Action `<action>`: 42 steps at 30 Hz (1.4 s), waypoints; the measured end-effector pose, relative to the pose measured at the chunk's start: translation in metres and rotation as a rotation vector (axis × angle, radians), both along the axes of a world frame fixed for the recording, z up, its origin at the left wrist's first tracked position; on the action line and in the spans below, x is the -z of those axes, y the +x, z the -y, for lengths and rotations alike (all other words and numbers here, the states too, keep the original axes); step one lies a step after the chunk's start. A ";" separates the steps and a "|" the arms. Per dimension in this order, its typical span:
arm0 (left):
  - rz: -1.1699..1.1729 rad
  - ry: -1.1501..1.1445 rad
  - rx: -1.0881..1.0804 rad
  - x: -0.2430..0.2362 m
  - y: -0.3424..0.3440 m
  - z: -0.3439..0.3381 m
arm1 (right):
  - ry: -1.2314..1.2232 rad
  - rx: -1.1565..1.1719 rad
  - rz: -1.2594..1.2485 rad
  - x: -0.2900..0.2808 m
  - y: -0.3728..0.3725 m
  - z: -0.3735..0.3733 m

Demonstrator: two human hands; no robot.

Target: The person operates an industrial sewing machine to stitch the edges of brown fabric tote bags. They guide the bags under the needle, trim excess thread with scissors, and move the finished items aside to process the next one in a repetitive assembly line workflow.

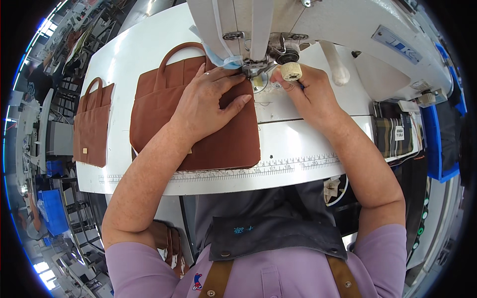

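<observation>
A brown handbag (226,146) with a loop handle lies flat on the white sewing table (293,141). My left hand (208,102) rests on it, palm down with fingers spread, beside the needle area. The bag's right edge reaches the presser foot (256,67) of the sewing machine (333,20). To the right of the foot, my right hand (313,97) is closed, thumb and fingers together, close by the cream knob (291,72). The knob partly covers its fingertips, so whatever they hold cannot be made out.
A second brown bag (92,131) lies at the table's left. A ruler strip (278,168) runs along the front edge. Plaid fabric pieces (395,134) and a blue bin (439,144) are at the right. Brown pieces (169,243) hang below the table at left.
</observation>
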State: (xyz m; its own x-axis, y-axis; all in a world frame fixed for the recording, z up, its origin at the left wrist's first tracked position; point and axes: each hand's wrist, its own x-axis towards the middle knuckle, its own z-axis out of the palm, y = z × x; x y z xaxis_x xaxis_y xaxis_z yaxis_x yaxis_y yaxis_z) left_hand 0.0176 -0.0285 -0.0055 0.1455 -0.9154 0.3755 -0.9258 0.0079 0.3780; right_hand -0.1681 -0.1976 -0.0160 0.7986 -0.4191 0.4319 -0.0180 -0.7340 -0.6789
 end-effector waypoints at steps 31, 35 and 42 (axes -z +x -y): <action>0.032 -0.014 0.020 0.004 -0.004 -0.006 | 0.445 -0.017 0.201 0.004 0.019 0.011; 0.022 -0.019 0.023 0.003 -0.005 -0.005 | 0.436 -0.047 0.139 0.005 0.014 0.009; 0.043 -0.021 -0.008 0.003 0.000 0.000 | 0.359 -0.100 -0.036 -0.010 0.004 0.003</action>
State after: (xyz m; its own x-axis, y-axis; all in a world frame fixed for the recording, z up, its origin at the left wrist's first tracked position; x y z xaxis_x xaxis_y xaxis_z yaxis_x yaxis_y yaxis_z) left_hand 0.0175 -0.0285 -0.0087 0.1365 -0.9062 0.4003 -0.9412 0.0074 0.3377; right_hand -0.1640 -0.2007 -0.0061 0.8551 -0.4580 0.2429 0.0134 -0.4488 -0.8935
